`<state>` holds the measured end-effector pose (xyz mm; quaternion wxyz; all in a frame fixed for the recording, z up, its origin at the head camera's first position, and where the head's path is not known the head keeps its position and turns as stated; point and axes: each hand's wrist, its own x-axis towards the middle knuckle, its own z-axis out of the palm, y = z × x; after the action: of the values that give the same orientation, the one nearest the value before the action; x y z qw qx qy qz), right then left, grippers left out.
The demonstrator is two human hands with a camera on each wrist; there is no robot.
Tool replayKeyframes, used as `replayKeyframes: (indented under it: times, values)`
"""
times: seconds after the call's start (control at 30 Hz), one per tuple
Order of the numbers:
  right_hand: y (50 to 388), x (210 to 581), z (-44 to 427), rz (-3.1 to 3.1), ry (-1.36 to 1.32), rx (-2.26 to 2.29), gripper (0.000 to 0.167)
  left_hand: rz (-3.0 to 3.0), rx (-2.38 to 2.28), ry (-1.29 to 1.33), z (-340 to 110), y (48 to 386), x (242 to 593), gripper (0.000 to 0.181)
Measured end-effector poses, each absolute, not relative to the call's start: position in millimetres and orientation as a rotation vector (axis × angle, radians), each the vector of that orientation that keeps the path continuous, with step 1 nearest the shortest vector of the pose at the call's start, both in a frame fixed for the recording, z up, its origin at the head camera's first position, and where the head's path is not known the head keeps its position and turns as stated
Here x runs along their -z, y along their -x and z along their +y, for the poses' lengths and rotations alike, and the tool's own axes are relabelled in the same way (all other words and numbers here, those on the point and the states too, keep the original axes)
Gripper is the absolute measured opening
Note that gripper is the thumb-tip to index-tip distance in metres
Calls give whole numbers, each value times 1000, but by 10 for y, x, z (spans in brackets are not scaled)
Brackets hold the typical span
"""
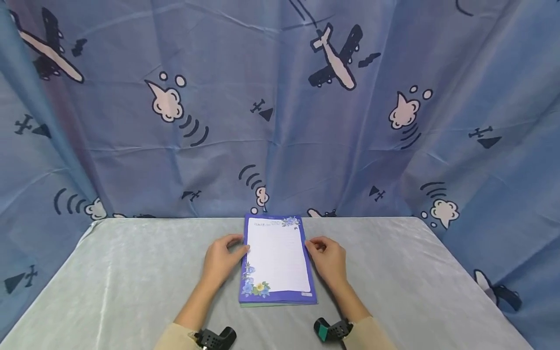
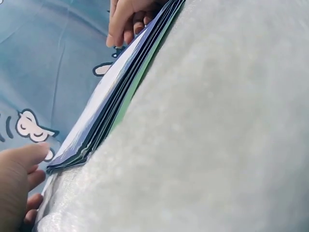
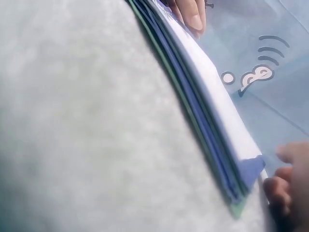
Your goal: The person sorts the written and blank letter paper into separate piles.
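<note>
A stack of paper pads (image 1: 277, 257) lies flat, its top sheet white with a purple floral border and a green layer at the bottom. My left hand (image 1: 220, 260) is at its left edge, thumb tip over the border, fingers loosely bent. At the right edge, my right hand (image 1: 330, 260) has its thumb and forefinger close to the border. Several dark and blue layers show along the side of the stack (image 2: 120, 92) in the left wrist view. The right wrist view has the right hand (image 3: 293, 186) beside a corner of the stack (image 3: 212, 111).
A pale grey cloth (image 1: 131, 272) covers the table. Behind it hangs a blue curtain (image 1: 227, 97) printed with planes and clouds. The stack's far end is close to the table's back edge. A black band (image 1: 216, 339) is on the left wrist, another (image 1: 334, 330) on the right.
</note>
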<state>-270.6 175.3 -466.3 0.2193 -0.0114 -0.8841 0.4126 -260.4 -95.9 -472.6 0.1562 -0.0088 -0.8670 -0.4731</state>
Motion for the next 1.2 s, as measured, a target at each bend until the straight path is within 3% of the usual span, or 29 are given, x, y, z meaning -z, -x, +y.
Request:
replayKeyframes:
  times: [0.63, 0.9, 1.2]
  values:
    - [2650, 4672, 1763, -2525, -34, -1036, 20, -2543, 1103, 141, -881, 2568, 4709, 38]
    - [2681, 4695, 1743, -2524, -70, -1016, 18, -2527, 1217, 100, -881, 2571, 4710, 23]
    - [2692, 4706, 1739, -2532, -62, -1040, 18, -2501, 1290, 85, -898, 2589, 4738, 18]
